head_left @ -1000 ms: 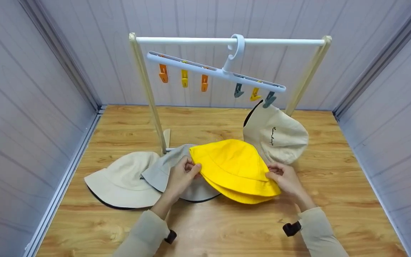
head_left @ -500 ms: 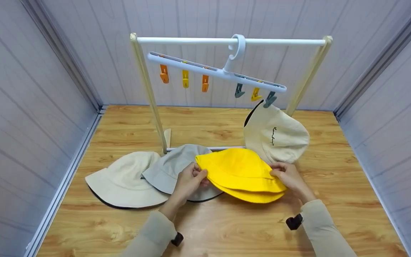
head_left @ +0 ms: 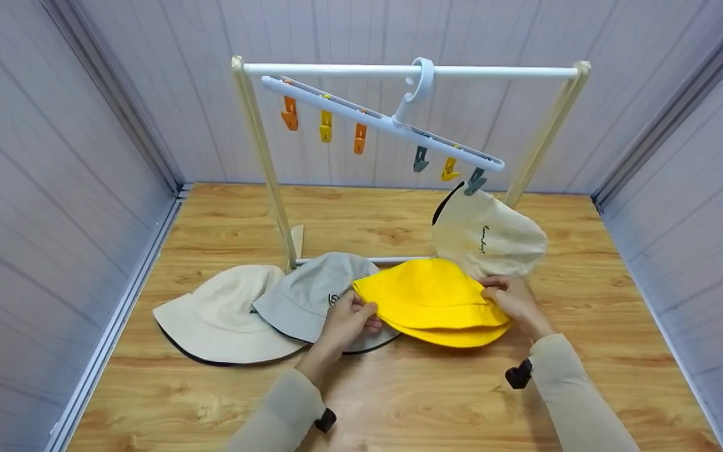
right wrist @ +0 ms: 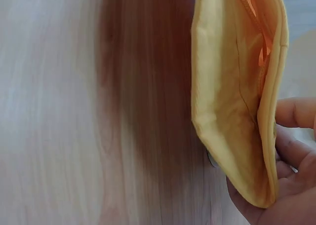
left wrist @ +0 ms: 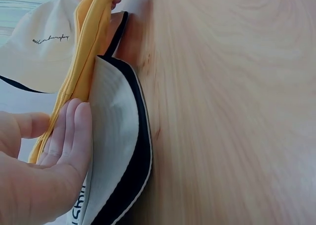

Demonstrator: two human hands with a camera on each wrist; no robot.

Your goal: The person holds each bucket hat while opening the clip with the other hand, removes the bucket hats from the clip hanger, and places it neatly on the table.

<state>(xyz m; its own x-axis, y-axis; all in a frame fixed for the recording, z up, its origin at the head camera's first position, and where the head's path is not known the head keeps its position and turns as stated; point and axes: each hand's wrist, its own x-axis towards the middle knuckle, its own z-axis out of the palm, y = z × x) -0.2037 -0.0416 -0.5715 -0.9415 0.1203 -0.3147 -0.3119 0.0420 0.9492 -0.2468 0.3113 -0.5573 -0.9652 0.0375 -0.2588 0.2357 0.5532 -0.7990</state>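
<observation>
Between my two hands is a yellow bucket hat, folded flat with its crown toward the rack and its doubled brim facing me. My left hand pinches the left end of the brim, thumb on one side and fingers on the other, as the left wrist view shows. At the right end my right hand grips the brim; in the right wrist view the brim's two layers gape apart. Behind my left hand lies a grey bucket hat, its edge overlapping a cream bucket hat farther left.
A rack with a white top bar stands behind. From it hangs a tilted white hanger, lower on the right, with orange, yellow and dark green clips. The rightmost clip holds another cream hat, close behind the yellow one. Panel walls enclose the wooden surface.
Both hands have shifted right with the yellow hat, which now sits lower and flatter, uncovering more of the grey hat and its lettering. The hanger's left end has tipped up.
</observation>
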